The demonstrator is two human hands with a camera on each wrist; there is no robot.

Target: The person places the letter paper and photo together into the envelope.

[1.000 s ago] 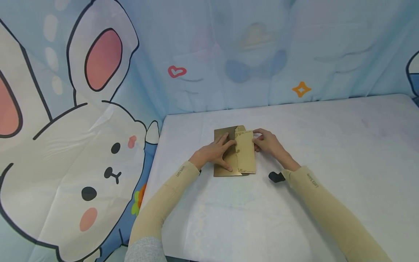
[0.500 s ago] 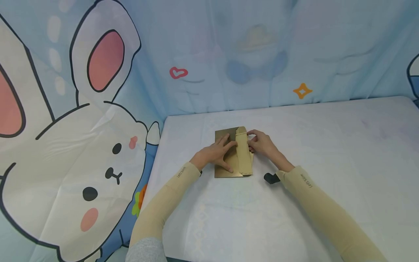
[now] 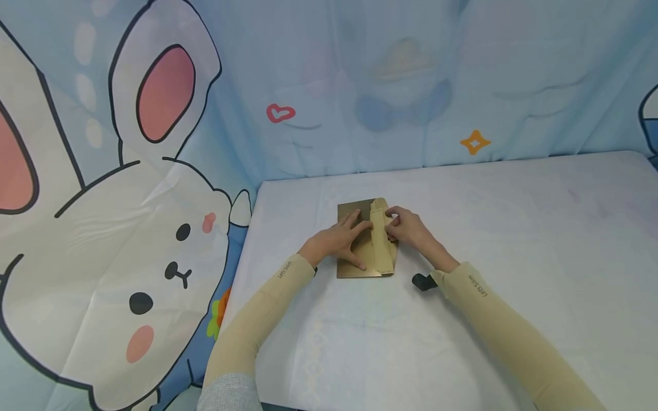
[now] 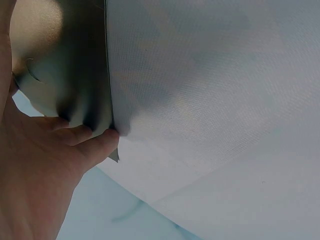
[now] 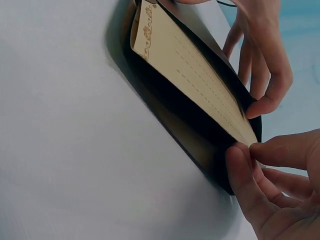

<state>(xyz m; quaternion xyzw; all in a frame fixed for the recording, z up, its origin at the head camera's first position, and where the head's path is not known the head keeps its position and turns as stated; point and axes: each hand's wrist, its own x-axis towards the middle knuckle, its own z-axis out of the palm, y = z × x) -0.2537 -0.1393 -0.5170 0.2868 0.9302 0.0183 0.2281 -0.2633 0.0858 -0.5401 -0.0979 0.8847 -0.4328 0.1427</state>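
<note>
A gold envelope [image 3: 365,245] lies on the white-covered table. My left hand [image 3: 334,240] rests on it with fingers spread, and in the left wrist view its fingers reach the edge of the shiny envelope [image 4: 40,25]. My right hand [image 3: 413,231] pinches the near edge of a folded cream letter sheet [image 3: 381,245] at the envelope's right side. The right wrist view shows dashed lines and a brown ornament on the letter sheet [image 5: 195,75], partly inside the dark opening. The rest of the sheet is hidden.
A white cloth [image 3: 504,240] covers the table, whose far edge meets a blue curtain [image 3: 319,68]. A printed rabbit curtain [image 3: 113,251] hangs along the left side. A black piece [image 3: 424,281] juts from the right sleeve.
My right hand has moved left, and the letter sheet with it, so less of it shows beside the envelope. My left hand stays in place on the envelope.
</note>
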